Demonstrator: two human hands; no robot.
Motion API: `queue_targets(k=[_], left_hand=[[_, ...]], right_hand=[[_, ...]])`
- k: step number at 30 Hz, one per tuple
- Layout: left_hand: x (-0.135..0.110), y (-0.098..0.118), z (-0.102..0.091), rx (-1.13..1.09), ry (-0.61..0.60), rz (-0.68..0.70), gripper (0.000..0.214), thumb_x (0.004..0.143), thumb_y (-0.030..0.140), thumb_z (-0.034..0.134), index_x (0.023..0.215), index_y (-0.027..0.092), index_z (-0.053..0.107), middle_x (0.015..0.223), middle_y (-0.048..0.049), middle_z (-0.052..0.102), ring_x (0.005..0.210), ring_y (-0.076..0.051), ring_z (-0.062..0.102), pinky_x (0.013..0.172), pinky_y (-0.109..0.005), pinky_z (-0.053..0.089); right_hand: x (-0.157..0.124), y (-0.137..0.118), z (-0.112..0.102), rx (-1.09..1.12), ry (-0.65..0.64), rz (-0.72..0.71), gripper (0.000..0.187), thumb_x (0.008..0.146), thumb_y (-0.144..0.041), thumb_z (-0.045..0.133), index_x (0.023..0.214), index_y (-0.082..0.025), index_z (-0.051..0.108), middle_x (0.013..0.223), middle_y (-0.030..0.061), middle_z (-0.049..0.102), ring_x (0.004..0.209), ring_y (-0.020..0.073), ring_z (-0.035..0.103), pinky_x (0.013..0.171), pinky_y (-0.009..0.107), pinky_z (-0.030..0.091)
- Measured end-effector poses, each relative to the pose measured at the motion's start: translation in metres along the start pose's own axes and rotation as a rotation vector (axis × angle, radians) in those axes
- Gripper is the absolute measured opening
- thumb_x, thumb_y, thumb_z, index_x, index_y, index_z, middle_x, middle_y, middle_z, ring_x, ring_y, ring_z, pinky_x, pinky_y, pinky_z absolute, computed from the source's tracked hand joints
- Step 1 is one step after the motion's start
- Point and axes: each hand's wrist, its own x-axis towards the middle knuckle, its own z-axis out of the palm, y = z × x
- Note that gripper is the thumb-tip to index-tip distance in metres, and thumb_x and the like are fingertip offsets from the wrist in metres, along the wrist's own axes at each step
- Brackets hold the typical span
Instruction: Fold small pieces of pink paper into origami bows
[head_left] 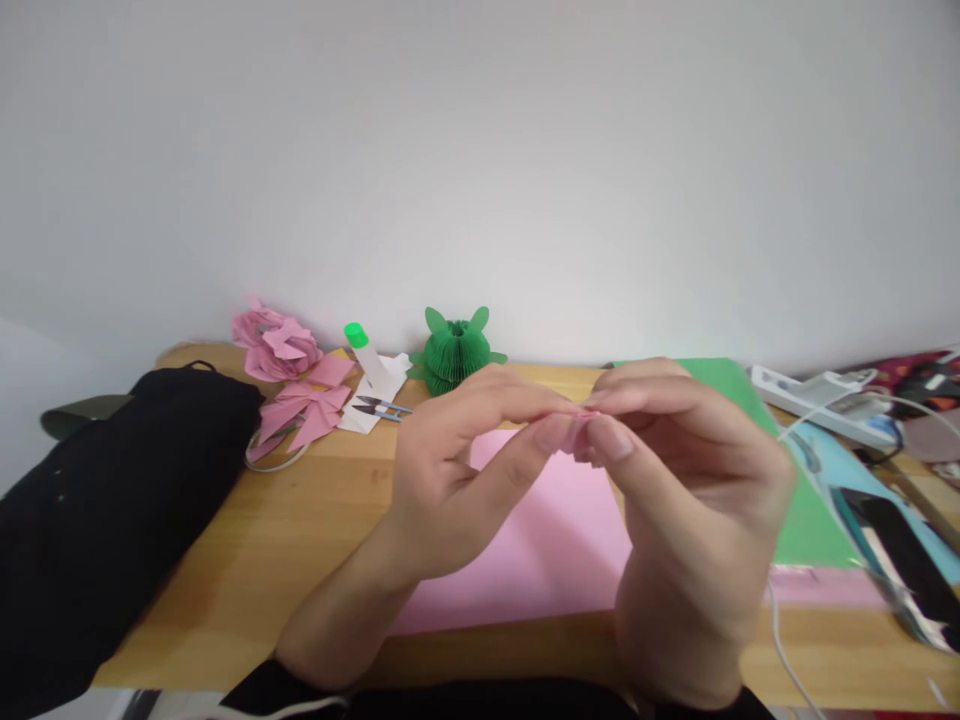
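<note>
My left hand [457, 470] and my right hand [675, 500] are raised above the wooden desk [300, 540], fingertips meeting. Together they pinch a small pink paper piece [579, 432], mostly hidden between thumbs and forefingers. Under the hands a pink paper sheet [540, 550] lies flat on the desk, with a green paper sheet [795, 500] beside it on the right.
A black bag [97, 520] fills the left. Pink folded paper flowers [289, 375], a glue stick with a green cap [364, 352], small snips [382, 407] and a green paper ornament [454, 350] sit along the wall. A white power strip [825, 400], cables and a phone [896, 540] lie on the right.
</note>
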Motion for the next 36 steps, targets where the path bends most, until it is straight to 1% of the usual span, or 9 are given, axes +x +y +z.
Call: queue_targets(k=[3, 6, 11, 14, 17, 20, 25, 31, 36], left_hand=[[0.0, 0.0, -0.001, -0.05, -0.01, -0.082, 0.017, 0.095, 0.015, 0.062, 0.086, 0.021, 0.075, 0.078, 0.0007, 0.075, 0.073, -0.014, 0.068, 0.073, -0.03, 0.059], [0.001, 0.0, -0.001, -0.075, 0.009, -0.144, 0.017, 0.093, 0.015, 0.063, 0.083, 0.021, 0.075, 0.075, 0.001, 0.075, 0.071, -0.014, 0.068, 0.068, -0.029, 0.06], [0.001, -0.003, 0.003, -0.126, 0.09, -0.257, 0.014, 0.089, 0.015, 0.069, 0.083, 0.023, 0.078, 0.077, 0.0021, 0.078, 0.073, -0.014, 0.073, 0.068, -0.027, 0.063], [0.0, -0.007, 0.003, -0.19, 0.126, -0.294, 0.014, 0.091, 0.017, 0.07, 0.088, 0.026, 0.081, 0.081, 0.0024, 0.079, 0.075, -0.013, 0.074, 0.069, -0.026, 0.063], [0.0, -0.011, 0.002, -0.227, 0.146, -0.318, 0.012, 0.091, 0.022, 0.071, 0.09, 0.027, 0.082, 0.077, 0.0015, 0.079, 0.07, -0.012, 0.071, 0.06, -0.023, 0.059], [0.001, -0.01, 0.002, -0.221, 0.146, -0.333, 0.011, 0.09, 0.022, 0.072, 0.09, 0.026, 0.082, 0.076, 0.0005, 0.079, 0.064, -0.012, 0.071, 0.053, -0.022, 0.058], [0.003, -0.003, 0.004, -0.146, 0.165, -0.296, 0.016, 0.088, 0.015, 0.072, 0.097, 0.025, 0.08, 0.081, 0.0019, 0.081, 0.064, -0.012, 0.075, 0.052, -0.019, 0.061], [0.002, -0.002, -0.004, -0.029, 0.051, -0.159, 0.028, 0.089, 0.013, 0.07, 0.111, 0.028, 0.077, 0.09, 0.0017, 0.081, 0.074, -0.013, 0.077, 0.062, -0.02, 0.065], [-0.002, -0.006, -0.011, 0.053, -0.002, -0.099, 0.037, 0.082, 0.01, 0.078, 0.113, 0.03, 0.076, 0.096, 0.0022, 0.08, 0.079, -0.013, 0.076, 0.071, -0.023, 0.067]], right_hand=[[0.0, 0.005, -0.001, 0.101, -0.002, 0.061, 0.019, 0.085, -0.005, 0.071, 0.093, -0.022, 0.075, 0.083, 0.0, 0.069, 0.071, 0.0116, 0.066, 0.056, 0.025, 0.055], [0.0, 0.009, 0.0, 0.122, -0.001, 0.092, 0.018, 0.084, -0.005, 0.072, 0.09, -0.022, 0.076, 0.082, -0.0002, 0.069, 0.071, 0.0117, 0.066, 0.056, 0.025, 0.055], [0.0, 0.01, 0.002, 0.015, 0.067, 0.067, 0.017, 0.083, -0.007, 0.073, 0.089, -0.022, 0.077, 0.082, 0.0011, 0.071, 0.068, 0.0125, 0.064, 0.053, 0.026, 0.052], [0.001, 0.01, 0.001, -0.035, 0.082, 0.078, 0.013, 0.086, -0.011, 0.071, 0.089, -0.022, 0.077, 0.083, 0.0022, 0.073, 0.072, 0.0136, 0.067, 0.056, 0.027, 0.052], [0.002, 0.009, 0.0, -0.045, 0.076, 0.086, 0.013, 0.09, -0.012, 0.069, 0.089, -0.021, 0.077, 0.083, 0.0018, 0.074, 0.07, 0.0124, 0.067, 0.057, 0.026, 0.053], [0.002, 0.009, 0.0, -0.033, 0.055, 0.072, 0.014, 0.089, -0.012, 0.07, 0.095, -0.022, 0.078, 0.085, 0.001, 0.074, 0.066, 0.0108, 0.066, 0.057, 0.026, 0.054], [0.0, 0.01, 0.002, -0.062, 0.067, 0.095, 0.018, 0.085, -0.011, 0.074, 0.098, -0.023, 0.078, 0.084, 0.0005, 0.075, 0.066, 0.0118, 0.069, 0.057, 0.026, 0.056], [0.002, 0.014, -0.001, 0.048, 0.065, 0.128, 0.016, 0.085, -0.009, 0.073, 0.092, -0.022, 0.079, 0.078, -0.0015, 0.076, 0.06, 0.0081, 0.068, 0.053, 0.019, 0.057], [0.002, 0.01, -0.002, 0.111, 0.104, 0.268, 0.014, 0.085, -0.012, 0.075, 0.086, -0.025, 0.079, 0.073, -0.0045, 0.075, 0.06, 0.0062, 0.065, 0.057, 0.015, 0.058]])
